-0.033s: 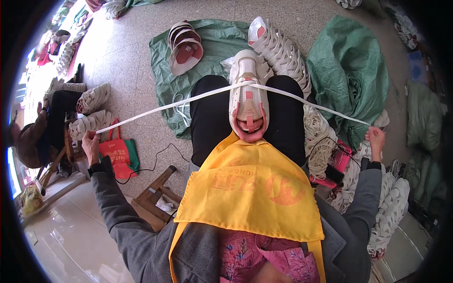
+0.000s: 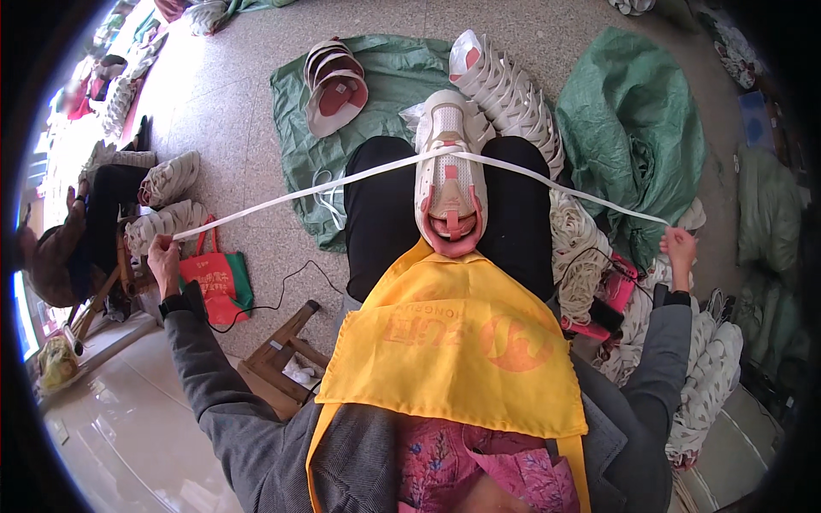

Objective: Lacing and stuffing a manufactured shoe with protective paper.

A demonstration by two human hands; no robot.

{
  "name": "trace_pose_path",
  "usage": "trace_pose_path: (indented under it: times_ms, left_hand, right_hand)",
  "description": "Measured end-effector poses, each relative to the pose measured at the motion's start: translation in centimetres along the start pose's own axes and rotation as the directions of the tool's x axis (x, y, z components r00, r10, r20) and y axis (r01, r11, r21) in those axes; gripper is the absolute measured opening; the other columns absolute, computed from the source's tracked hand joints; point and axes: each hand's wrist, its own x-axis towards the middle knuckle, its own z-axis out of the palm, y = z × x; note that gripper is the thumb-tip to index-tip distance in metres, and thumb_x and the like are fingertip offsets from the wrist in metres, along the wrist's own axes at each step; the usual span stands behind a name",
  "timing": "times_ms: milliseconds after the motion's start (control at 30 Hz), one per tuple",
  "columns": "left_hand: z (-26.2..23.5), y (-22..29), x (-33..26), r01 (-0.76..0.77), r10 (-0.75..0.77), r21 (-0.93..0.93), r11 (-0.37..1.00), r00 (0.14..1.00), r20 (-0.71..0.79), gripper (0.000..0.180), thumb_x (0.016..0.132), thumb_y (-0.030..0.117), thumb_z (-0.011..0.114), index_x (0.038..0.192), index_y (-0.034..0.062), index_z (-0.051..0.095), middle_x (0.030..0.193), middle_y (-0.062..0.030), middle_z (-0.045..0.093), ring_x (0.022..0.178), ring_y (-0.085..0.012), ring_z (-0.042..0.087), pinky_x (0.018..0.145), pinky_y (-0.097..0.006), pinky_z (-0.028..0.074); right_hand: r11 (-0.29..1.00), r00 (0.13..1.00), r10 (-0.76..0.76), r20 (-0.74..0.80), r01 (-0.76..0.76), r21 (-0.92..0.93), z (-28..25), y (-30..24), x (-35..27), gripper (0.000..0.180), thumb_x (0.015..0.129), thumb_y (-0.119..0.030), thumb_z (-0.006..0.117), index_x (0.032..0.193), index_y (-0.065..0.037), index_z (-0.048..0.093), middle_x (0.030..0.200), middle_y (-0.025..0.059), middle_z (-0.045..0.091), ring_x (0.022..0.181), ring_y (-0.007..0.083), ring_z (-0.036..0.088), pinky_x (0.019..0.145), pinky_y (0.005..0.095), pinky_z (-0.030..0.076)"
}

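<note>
A white and pink shoe upper (image 2: pixel 451 184) rests between my knees, its toe pointing away and its pink-lined heel against my yellow apron (image 2: pixel 453 342). One long white shoelace (image 2: pixel 282 196) passes through the toe end of its lacing area, with a length drawn out to each side. Far out on the left, my left hand (image 2: pixel 163 259) pinches one end of the lace. My right hand (image 2: pixel 680 250) is closed on the other end at the right. Both lengths look stretched, running slightly down from the shoe to my hands.
Stacked shoe uppers (image 2: pixel 513 98) and a smaller stack (image 2: pixel 336 94) lie ahead by a green sheet (image 2: pixel 393 64). A green sack (image 2: pixel 633 145) stands right, above bundled laces (image 2: pixel 577 256) and a pink box (image 2: pixel 617 291). A red bag (image 2: pixel 214 280) and wooden stool (image 2: pixel 282 346) are left, near a seated person.
</note>
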Motion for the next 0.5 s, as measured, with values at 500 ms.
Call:
trace_pose_path:
  times_ms: [500]
  left_hand:
    - [6.9,25.7,-13.0,0.423,0.274,-0.572,0.703,0.581,0.767,0.011,0.091,0.011,0.072,0.085,0.0039,0.066,0.077,-0.0015,0.066,0.071,-0.0097,0.062,0.065,-0.025,0.049]
  right_hand:
    - [0.831,0.817,-0.02,0.576,-0.307,0.464,14.4,-20.2,-13.6,0.03,0.099,-0.019,0.067,0.12,0.004,0.068,0.099,0.0081,0.072,0.081,0.0106,0.068,0.075,0.0237,0.056]
